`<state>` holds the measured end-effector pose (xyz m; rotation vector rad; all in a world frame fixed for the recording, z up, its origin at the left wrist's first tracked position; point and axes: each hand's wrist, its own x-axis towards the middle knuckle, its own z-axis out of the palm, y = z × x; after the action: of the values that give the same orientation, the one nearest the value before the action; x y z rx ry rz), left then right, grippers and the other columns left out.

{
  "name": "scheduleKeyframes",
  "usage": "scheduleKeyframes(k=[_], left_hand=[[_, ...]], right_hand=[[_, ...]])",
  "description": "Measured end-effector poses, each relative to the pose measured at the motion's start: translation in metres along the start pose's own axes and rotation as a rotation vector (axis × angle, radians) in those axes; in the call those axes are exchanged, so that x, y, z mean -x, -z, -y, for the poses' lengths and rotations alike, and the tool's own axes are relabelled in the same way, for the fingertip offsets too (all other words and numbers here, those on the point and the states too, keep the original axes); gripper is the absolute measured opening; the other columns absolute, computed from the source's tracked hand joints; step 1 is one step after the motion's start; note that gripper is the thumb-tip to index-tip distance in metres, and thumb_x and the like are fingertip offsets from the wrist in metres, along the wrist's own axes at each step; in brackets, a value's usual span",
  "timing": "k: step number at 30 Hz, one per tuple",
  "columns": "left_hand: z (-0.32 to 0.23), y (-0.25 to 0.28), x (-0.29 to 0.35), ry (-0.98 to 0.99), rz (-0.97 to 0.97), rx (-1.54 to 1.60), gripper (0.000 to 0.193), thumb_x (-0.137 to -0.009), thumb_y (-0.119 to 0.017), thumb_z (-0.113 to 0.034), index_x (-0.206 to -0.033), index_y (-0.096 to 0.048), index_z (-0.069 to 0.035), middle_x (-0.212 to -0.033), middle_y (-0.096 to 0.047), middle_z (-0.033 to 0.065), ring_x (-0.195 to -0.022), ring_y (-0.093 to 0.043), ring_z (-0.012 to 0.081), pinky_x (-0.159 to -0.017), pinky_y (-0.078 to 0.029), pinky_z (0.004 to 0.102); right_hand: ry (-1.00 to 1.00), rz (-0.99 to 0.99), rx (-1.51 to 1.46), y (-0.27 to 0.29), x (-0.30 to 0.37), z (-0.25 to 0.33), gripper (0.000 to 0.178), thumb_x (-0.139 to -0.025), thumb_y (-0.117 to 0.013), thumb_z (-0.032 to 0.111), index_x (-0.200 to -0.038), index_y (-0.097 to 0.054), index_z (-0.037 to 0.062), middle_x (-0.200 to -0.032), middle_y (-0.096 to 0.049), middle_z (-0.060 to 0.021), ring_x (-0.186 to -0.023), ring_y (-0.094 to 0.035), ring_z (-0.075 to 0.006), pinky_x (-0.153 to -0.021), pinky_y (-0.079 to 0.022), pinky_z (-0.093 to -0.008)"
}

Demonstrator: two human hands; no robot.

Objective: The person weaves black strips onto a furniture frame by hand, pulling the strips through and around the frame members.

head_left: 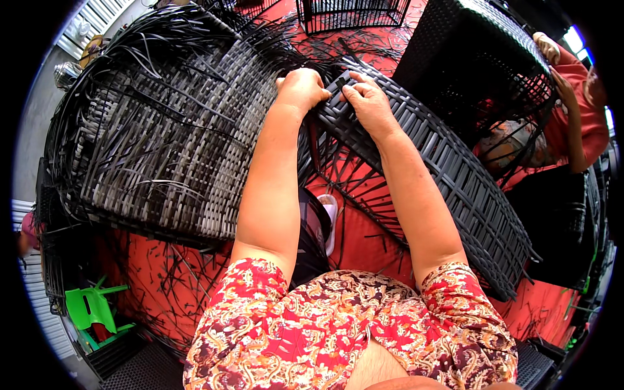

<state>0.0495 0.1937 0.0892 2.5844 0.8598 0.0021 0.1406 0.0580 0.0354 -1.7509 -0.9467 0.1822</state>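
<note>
A long black woven wicker panel (442,162) slants from the centre toward the lower right. At its upper left end, my right hand (369,104) is closed, thumb and fingers pinching a short dark strip (342,83) on the weave. Just left of it, my left hand (302,90) is closed with its thumb against the same end; what its fingers hold is hidden. Beside my left forearm stands a large grey-and-black woven piece (162,136), with many loose strips (156,45) hanging over its top and left side.
Cut strips litter the red floor covering (370,240). A tall black woven piece (468,58) stands at the upper right, where another person in a red top (578,110) has hands on it. A black wire frame (351,16) is at the back. A green plastic stool (91,309) sits lower left.
</note>
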Motion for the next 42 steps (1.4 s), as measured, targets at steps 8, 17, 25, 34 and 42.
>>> scheduleKeyframes(k=[8,17,25,34,42], left_hand=[[-0.008,-0.008,-0.004,0.012,-0.127,-0.226,0.018,-0.066,-0.070,-0.031,-0.078,-0.070,-0.017,-0.083,-0.066,0.0040,-0.087,-0.062,0.0213,-0.080,-0.038,0.0362],[-0.004,-0.003,0.002,0.002,-0.042,-0.024,0.017,-0.064,-0.067,-0.025,-0.078,-0.068,-0.015,-0.082,-0.066,0.0050,-0.086,-0.062,0.0224,-0.083,-0.036,0.0422],[0.013,-0.023,-0.017,0.022,0.036,0.522,0.011,-0.060,-0.065,-0.011,-0.068,-0.065,-0.003,-0.064,-0.060,0.0035,-0.060,-0.054,0.0132,-0.061,-0.041,0.0276],[0.027,-0.029,-0.018,0.060,0.208,1.103,0.008,-0.066,-0.067,-0.009,-0.068,-0.064,-0.002,-0.063,-0.060,0.0048,-0.053,-0.052,0.0128,-0.054,-0.040,0.0268],[0.034,-0.040,-0.028,0.092,0.231,1.235,0.006,-0.068,-0.067,-0.007,-0.072,-0.066,-0.003,-0.066,-0.062,0.0042,-0.056,-0.051,0.0121,-0.056,-0.039,0.0261]], right_hand=[[0.013,-0.037,0.112,-0.003,0.001,-0.002,0.020,-0.079,-0.059,0.026,-0.070,-0.068,0.0111,-0.121,-0.053,-0.0123,-0.118,-0.043,-0.0265,-0.099,-0.031,-0.0362],[-0.008,-0.046,0.165,-0.004,-0.001,-0.003,0.024,-0.077,-0.055,0.028,-0.065,-0.067,0.0111,-0.120,-0.054,-0.0103,-0.117,-0.044,-0.0259,-0.099,-0.031,-0.0370],[-0.022,-0.046,0.318,-0.003,0.000,-0.003,0.025,-0.077,-0.052,0.028,-0.076,-0.068,0.0087,-0.122,-0.052,-0.0079,-0.120,-0.040,-0.0257,-0.100,-0.029,-0.0382],[-0.152,0.130,0.542,-0.004,0.001,0.019,0.033,-0.078,-0.048,0.031,-0.097,-0.068,0.0124,-0.134,-0.040,-0.0068,-0.126,-0.029,-0.0265,-0.103,-0.023,-0.0403],[-0.152,0.167,0.586,-0.002,0.001,0.028,0.026,-0.079,-0.057,0.036,-0.090,-0.070,0.0174,-0.138,-0.034,-0.0038,-0.127,-0.025,-0.0270,-0.103,-0.021,-0.0422]])
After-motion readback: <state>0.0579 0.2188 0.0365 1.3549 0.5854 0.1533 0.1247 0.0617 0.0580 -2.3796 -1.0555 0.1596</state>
